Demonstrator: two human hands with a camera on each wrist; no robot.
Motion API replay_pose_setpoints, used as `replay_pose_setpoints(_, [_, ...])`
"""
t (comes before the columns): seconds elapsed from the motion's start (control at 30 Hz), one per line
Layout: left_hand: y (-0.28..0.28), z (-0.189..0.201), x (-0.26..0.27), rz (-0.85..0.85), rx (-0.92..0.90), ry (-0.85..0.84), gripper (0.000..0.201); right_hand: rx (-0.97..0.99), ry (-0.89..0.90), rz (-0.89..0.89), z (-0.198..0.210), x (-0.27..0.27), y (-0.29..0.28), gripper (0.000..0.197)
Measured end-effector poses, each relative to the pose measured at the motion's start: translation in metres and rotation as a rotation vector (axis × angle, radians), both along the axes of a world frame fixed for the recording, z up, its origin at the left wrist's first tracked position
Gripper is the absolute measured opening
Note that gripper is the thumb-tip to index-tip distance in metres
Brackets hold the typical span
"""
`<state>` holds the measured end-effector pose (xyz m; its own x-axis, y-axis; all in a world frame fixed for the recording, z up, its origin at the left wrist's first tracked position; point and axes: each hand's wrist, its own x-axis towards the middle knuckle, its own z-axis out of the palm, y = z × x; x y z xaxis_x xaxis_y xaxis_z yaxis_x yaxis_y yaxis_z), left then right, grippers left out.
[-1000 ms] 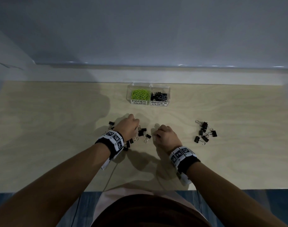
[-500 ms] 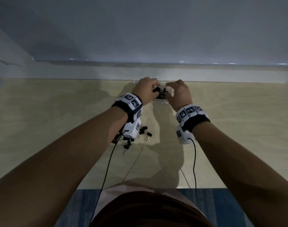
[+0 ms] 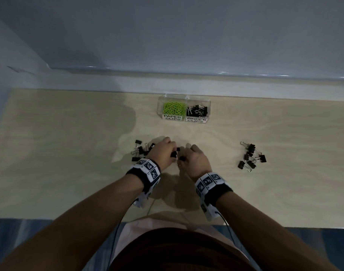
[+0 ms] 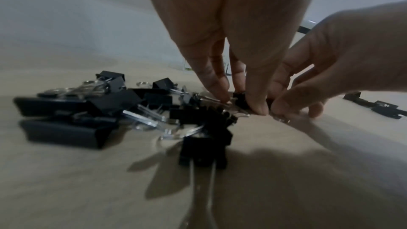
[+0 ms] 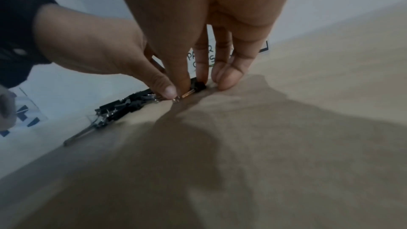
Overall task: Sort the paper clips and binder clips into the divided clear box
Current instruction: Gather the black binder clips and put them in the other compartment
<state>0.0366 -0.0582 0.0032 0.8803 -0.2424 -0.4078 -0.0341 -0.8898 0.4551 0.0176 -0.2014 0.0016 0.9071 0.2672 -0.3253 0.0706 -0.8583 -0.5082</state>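
Fingers of the left hand (image 4: pixel 222 29): thumb and fingertips (image 4: pixel 256 105) point down and pinch a small black binder clip with silver wire handles (image 4: pixel 240 100) at the tabletop.
Fingers of the right hand (image 5: pixel 209 15): thumb and forefinger close on a second small black binder clip (image 5: pixel 199 85); the other fingertips (image 5: pixel 229 79) rest on the table just beside it.
Hands together: in the head view the left hand (image 3: pixel 163 153) and right hand (image 3: pixel 194 163) nearly touch, with black clips showing between them (image 3: pixel 176 154).
Left pile: a loose cluster of black binder clips (image 3: pixel 141 151) lies on the table just left of the left hand; the left wrist view shows them jumbled, handles crossing (image 4: pixel 92 104).
Right pile: another group of black binder clips (image 3: pixel 251 158) lies well apart to the right of the right hand.
Divided clear plastic box (image 3: pixel 184 98): it stands near the far edge of the table, beyond the hands and apart from them.
Left compartment: holds bright green paper clips (image 3: pixel 174 108) behind a white label reading PAPER CLIPS (image 3: pixel 172 117).
Right compartment: holds black binder clips (image 3: pixel 197 110) behind a white label reading BINDER CLIPS (image 3: pixel 196 119).
Pale wooden table (image 3: pixel 69 163): it carries the box and both piles.
Wrists: each wears a black band with black-and-white square markers, left (image 3: pixel 147 170) and right (image 3: pixel 211 181), with thin dark cables trailing toward the person.
Background: a pale blue-grey wall (image 3: pixel 167 36) rises behind the table.
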Motion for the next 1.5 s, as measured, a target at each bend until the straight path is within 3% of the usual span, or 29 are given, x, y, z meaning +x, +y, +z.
replay_pose_setpoints(0.17, [0.011, -0.002, -0.008, -0.013, -0.024, -0.058, 0.015, -0.052, 0.038, 0.028, 0.021, 0.005, -0.001, 0.009])
replay_pose_setpoints(0.27, [0.022, -0.003, -0.015, -0.008, -0.051, -0.071, 0.013, -0.001, 0.042, -0.061, 0.024, 0.011, -0.005, 0.011])
replay_pose_setpoints(0.37, [0.028, -0.004, -0.019, 0.003, -0.055, -0.083, 0.016, 0.048, 0.041, -0.043, 0.025, 0.015, 0.007, 0.008])
replay_pose_setpoints(0.5, [0.024, -0.005, -0.02, 0.025, -0.07, -0.088, 0.032, -0.002, -0.029, 0.014, 0.042, 0.017, 0.024, 0.029])
replay_pose_setpoints(0.63, [0.012, 0.002, -0.017, 0.05, -0.049, -0.064, 0.035, -0.158, 0.083, 0.04, 0.039, 0.013, 0.027, 0.046])
replay_pose_setpoints(0.83, [0.004, 0.001, -0.013, 0.059, -0.026, -0.068, 0.031, -0.15, 0.132, 0.069, 0.029, 0.017, 0.023, 0.036])
replay_pose_setpoints(1.0, [0.005, -0.001, -0.011, 0.045, 0.024, -0.111, 0.018, -0.058, 0.015, 0.086, 0.033, 0.013, 0.015, 0.023])
replay_pose_setpoints(1.1, [0.009, -0.004, -0.008, 0.023, 0.029, -0.113, 0.017, -0.006, -0.064, -0.006, 0.021, 0.009, 0.005, 0.01])
replay_pose_setpoints(1.2, [0.013, -0.004, -0.007, 0.014, -0.019, -0.105, 0.016, 0.026, -0.087, 0.035, 0.01, 0.008, -0.004, 0.003])
replay_pose_setpoints(1.3, [0.013, 0.002, -0.003, 0.06, -0.113, -0.092, 0.015, 0.108, -0.061, 0.051, 0.015, 0.007, -0.011, 0.015])
replay_pose_setpoints(1.5, [-0.013, 0.043, 0.048, 0.181, -0.396, -0.11, 0.014, 0.248, -0.154, -0.138, 0.011, 0.02, -0.031, 0.012])
